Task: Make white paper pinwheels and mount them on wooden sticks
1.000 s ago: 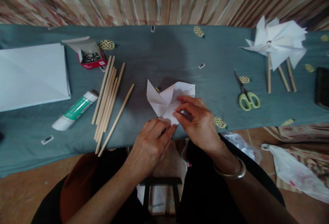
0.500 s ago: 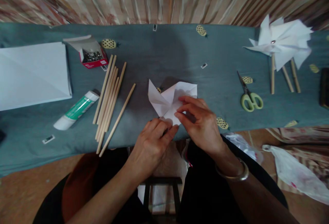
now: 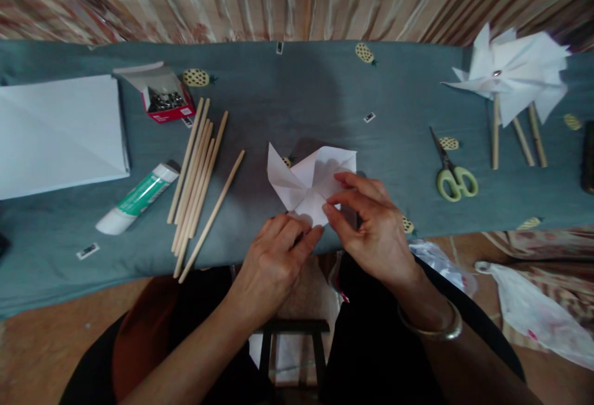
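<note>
A white paper pinwheel, folded with its blades partly raised, lies near the front edge of the cloth-covered table. My left hand holds down its near edge, fingers curled and thumb on the paper. Thumb and forefinger of my right hand pinch the paper at the right of its centre. That hand partly covers the right side of the pinwheel. A bracelet circles my right wrist.
Left are wooden sticks, a glue tube, an open red box of small metal pieces and a paper stack. Right are green-handled scissors and white pinwheels on sticks. A plastic bag lies below.
My right hand has drawn slightly to the right across the pinwheel, its fingertips further from the centre. My left hand stays at the near edge.
</note>
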The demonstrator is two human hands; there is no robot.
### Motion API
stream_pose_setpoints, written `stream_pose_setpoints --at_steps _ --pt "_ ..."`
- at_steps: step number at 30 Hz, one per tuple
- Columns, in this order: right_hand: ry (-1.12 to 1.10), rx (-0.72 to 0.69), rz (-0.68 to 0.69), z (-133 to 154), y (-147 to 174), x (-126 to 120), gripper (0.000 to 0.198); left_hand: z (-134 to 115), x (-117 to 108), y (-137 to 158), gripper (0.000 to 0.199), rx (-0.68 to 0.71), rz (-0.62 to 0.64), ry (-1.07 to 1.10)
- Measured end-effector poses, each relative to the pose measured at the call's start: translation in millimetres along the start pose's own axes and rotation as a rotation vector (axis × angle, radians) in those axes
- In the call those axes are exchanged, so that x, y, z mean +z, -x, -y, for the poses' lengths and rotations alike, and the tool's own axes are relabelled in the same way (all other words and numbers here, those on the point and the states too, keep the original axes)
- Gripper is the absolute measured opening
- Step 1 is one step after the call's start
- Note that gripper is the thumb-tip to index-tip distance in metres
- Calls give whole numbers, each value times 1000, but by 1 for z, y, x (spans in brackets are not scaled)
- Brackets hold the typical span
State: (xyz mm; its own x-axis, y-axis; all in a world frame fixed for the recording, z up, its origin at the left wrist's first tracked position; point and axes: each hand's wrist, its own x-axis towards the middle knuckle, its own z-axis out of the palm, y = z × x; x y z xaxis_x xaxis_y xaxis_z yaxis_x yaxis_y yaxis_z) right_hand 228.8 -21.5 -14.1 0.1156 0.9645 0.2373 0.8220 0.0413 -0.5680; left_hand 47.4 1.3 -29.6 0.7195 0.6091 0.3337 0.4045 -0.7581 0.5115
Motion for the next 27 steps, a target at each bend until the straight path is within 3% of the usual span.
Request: stream_pose_setpoints --at_steps 27 --pt "14 -9 14 3 0 7 10 -1 1 -1 23 9 -30 -13"
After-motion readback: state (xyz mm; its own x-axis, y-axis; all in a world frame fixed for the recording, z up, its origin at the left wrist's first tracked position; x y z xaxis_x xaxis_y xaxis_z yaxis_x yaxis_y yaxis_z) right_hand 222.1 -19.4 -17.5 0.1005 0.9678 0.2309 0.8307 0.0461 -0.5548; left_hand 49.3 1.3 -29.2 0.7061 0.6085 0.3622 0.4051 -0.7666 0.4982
